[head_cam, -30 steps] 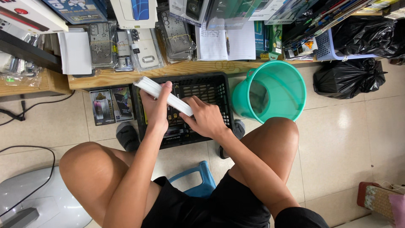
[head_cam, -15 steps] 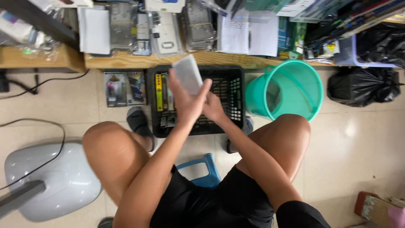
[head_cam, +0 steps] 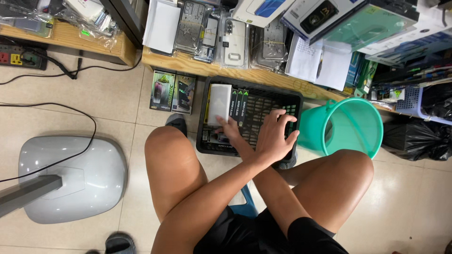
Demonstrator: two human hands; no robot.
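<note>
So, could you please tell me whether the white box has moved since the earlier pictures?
Yes. The white box has gone down from above the black crate to lie inside its left end, with one hand at its lower edge.

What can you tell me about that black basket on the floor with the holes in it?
The black plastic crate is a low rectangular box with lattice walls and floor. It sits flat on the pale tiled floor against the wooden shelf, beside the teal plastic bucket. Inside stand slim dark boxes in a row. The right hand holds a flat white packet over its left end, while the left hand rests over its right part.
</note>
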